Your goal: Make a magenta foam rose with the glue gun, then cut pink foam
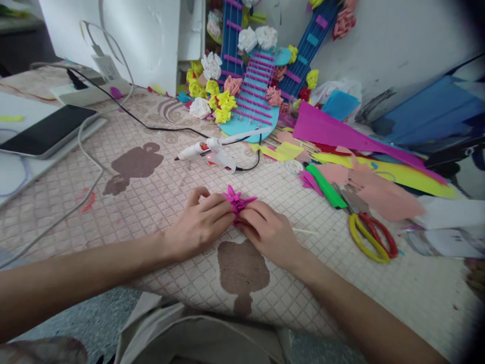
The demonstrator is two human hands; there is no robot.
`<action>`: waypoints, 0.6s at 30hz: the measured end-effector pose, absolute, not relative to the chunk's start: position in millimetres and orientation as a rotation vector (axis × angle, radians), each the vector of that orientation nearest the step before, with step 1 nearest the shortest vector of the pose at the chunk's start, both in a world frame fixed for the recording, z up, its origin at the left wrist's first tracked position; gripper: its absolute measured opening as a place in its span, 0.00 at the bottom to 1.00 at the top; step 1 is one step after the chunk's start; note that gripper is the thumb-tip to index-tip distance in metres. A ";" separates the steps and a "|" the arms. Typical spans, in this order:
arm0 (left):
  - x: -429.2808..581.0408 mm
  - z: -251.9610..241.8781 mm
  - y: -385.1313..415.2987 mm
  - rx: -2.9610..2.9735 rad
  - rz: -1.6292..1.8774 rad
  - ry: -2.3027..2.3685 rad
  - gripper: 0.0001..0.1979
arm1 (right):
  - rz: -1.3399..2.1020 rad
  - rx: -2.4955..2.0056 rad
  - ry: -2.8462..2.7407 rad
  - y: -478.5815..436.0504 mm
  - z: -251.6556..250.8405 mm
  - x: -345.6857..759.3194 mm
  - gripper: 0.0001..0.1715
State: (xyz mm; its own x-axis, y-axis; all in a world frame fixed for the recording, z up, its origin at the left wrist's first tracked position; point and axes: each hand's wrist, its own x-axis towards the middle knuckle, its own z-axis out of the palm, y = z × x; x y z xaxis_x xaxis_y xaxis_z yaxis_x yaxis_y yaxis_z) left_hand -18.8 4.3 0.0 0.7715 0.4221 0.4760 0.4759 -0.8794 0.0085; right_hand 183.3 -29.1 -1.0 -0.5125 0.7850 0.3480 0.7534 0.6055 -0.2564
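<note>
Pinching a magenta paper flower (235, 198) between them, the left hand (200, 222) grips it from nine o'clock and the right hand (271, 233) from three, fingers of both bent and closed in on the paper, just above the tablecloth (162, 202). Taking the flower as the clock's centre, several pointed petals already stick out toward twelve and two, so the shaping looks well along. Its lower part is hidden by the fingertips, so I cannot tell whether the base is secured or has any glue on it; firming that base seems to be the main thing left. The glue gun (212, 151) lies untouched at eleven o'clock, and a pale thin stick (306, 231) rests near the right hand at four. At twelve, white, salmon and yellow flowers (226, 104) sit around a light blue board (252, 96), evidently finished, while the magenta one is apart from them and not yet placed anywhere. Uncut-looking magenta paper (341, 134) lies at two o'clock, and the scissors (369, 237) rest toward three, held by neither hand.
</note>
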 end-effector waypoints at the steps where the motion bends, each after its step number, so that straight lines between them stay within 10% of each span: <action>1: -18.7 -0.1 4.2 -2.849 -0.720 -0.734 0.09 | 0.090 -1.216 -2.404 -29.4 -0.6 182.6 0.10; 18: -18.5 -0.5 1.1 -2.828 -0.758 -0.797 0.08 | 0.010 -1.197 -2.458 -30.0 -3.5 180.5 0.13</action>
State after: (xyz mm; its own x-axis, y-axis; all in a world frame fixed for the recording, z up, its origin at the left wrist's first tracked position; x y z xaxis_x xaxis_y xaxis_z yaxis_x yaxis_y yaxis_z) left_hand -18.5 1.1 -0.5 0.7381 0.4612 0.4925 0.5148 -0.8568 0.0309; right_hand 180.5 -30.0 -3.5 -0.5504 0.7564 0.3536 0.7534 0.6324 -0.1802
